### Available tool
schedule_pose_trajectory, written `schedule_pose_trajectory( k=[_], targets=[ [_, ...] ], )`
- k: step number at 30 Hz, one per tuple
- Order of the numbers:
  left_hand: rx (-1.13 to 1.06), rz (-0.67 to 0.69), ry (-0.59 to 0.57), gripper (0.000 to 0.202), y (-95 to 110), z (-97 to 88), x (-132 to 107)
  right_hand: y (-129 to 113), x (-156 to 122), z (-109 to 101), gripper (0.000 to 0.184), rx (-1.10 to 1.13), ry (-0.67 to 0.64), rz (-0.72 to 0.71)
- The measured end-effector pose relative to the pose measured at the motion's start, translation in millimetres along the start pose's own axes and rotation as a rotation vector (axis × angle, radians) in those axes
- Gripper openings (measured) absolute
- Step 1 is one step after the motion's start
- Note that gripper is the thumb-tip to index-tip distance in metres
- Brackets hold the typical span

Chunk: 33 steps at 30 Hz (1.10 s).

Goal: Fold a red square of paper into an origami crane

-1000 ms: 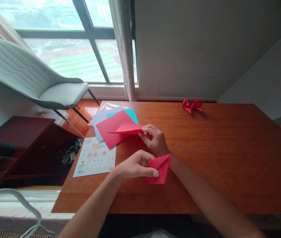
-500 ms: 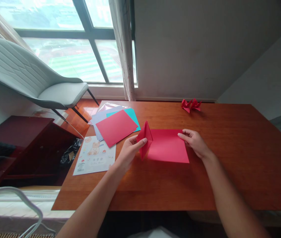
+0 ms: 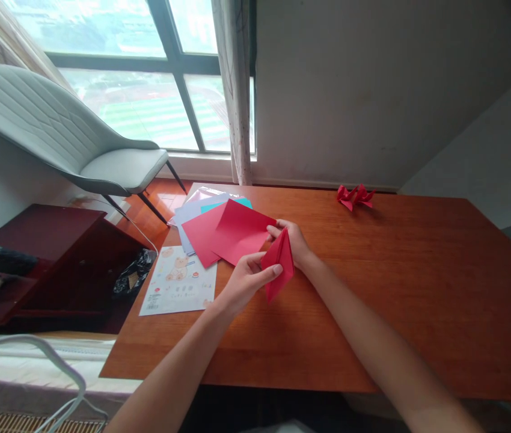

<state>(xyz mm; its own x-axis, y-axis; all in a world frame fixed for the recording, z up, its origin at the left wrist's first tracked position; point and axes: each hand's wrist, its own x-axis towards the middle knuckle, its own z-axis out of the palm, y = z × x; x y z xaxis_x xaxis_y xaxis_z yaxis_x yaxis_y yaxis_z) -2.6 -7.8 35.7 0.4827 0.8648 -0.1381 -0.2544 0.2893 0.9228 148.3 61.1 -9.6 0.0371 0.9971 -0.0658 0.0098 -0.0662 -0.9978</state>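
Note:
My left hand (image 3: 249,278) pinches a folded piece of red paper (image 3: 281,264), diamond-shaped with a crease down its middle, held up off the table. Just behind it, my right hand (image 3: 294,242) grips the right corner of a flat red sheet (image 3: 244,231), its fingers partly hidden by the folded piece. The sheet's left part lies over another red sheet (image 3: 201,231) on a stack of papers. Beneath that are a teal sheet (image 3: 245,202) and pale lavender sheets (image 3: 186,215).
A white pack with a bear print (image 3: 178,285) lies at the left of the wooden table (image 3: 373,313). Two folded red paper figures (image 3: 355,197) stand at the far edge. A grey chair (image 3: 115,168) stands beyond the left side, near a dark red cabinet (image 3: 43,258).
My right hand has carried the flat red sheet leftward onto the paper stack, passing behind the folded piece. My left hand, still holding the folded paper, has shifted slightly right.

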Motion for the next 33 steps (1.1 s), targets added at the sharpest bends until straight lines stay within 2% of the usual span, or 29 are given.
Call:
schedule_pose_trajectory(
  k=[2, 4, 6, 8, 9, 12, 14, 17, 22, 29, 33],
  targets=[
    [0.029, 0.005, 0.037, 0.042, -2, -2.0, 3, 3, 22, 21, 0.021, -0.053, 0.013, -0.025],
    [0.055, -0.011, 0.097, 0.043, -3, -3.2, 6, 6, 35, 31, 0.013, -0.104, 0.045, -0.045],
    [0.065, -0.035, 0.169, 0.042, -5, -3.6, 8, 11, 35, 29, 0.023, -0.136, 0.088, -0.056],
    [0.054, -0.052, 0.211, 0.039, -6, -3.6, 9, 14, 21, 18, 0.034, -0.156, 0.116, -0.066],
    [0.044, -0.054, 0.215, 0.038, -7, -3.5, 9, 15, 9, 10, 0.034, -0.159, 0.116, -0.066],
    [0.032, -0.045, 0.177, 0.037, -10, -2.7, 10, 14, -36, -17, 0.027, -0.021, -0.009, -0.049],
    [0.05, -0.042, 0.164, 0.036, -11, -1.2, 10, 12, -62, -33, 0.035, 0.103, -0.043, 0.027],
    [0.103, -0.044, 0.176, 0.034, -15, 2.9, 12, 9, -84, -46, 0.04, 0.15, -0.072, 0.014],
    [0.182, -0.041, 0.177, 0.034, -20, 8.5, 17, 8, -80, -44, 0.027, 0.033, -0.058, -0.084],
    [0.273, -0.034, 0.101, 0.033, -22, 8.7, 18, 3, -85, -44, 0.026, 0.084, -0.025, -0.068],
    [0.296, -0.06, -0.016, 0.03, -24, 9.9, 16, 3, -87, -41, 0.025, 0.039, -0.088, -0.094]
  ],
)
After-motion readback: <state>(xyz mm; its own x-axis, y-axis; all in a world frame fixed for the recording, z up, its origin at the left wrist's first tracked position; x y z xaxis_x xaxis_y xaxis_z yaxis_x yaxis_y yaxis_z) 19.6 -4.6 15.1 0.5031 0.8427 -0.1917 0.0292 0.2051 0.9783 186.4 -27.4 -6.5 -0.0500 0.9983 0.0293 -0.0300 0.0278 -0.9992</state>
